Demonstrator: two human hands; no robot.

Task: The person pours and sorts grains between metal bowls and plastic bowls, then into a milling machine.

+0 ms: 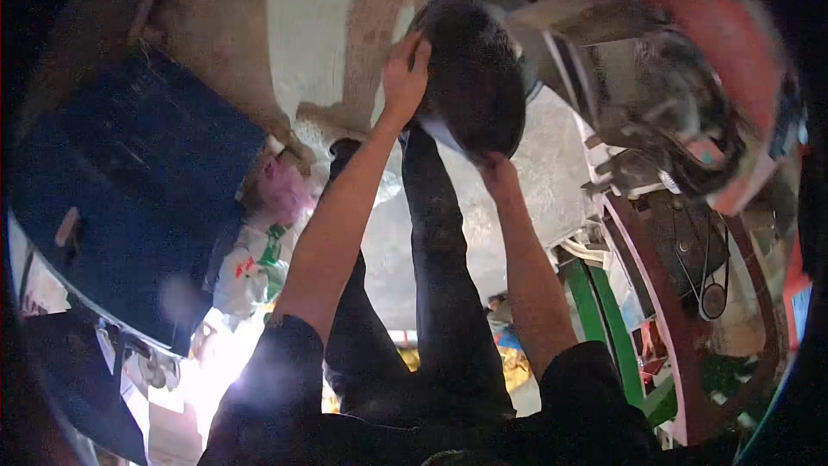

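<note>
A large dark, round, bowl-like vessel [479,73] is tilted above the floor in front of my feet; motion blur hides its exact kind. My left hand [405,78] is at its left edge, with fingers bent against the rim. Lower down, my right hand [497,174] grips the near edge of the vessel, its fingertips mostly hidden behind it. Both arms reach forward, on either side of my dark trouser legs [440,250].
On the left stands a dark blue panel [129,198], beside a pink bag [283,190] and a white-and-green plastic bag [250,272]. To the right are a reddish-brown frame with a belt and pulley [712,300] and a green beam [604,328]. Blurred clutter lies at upper right.
</note>
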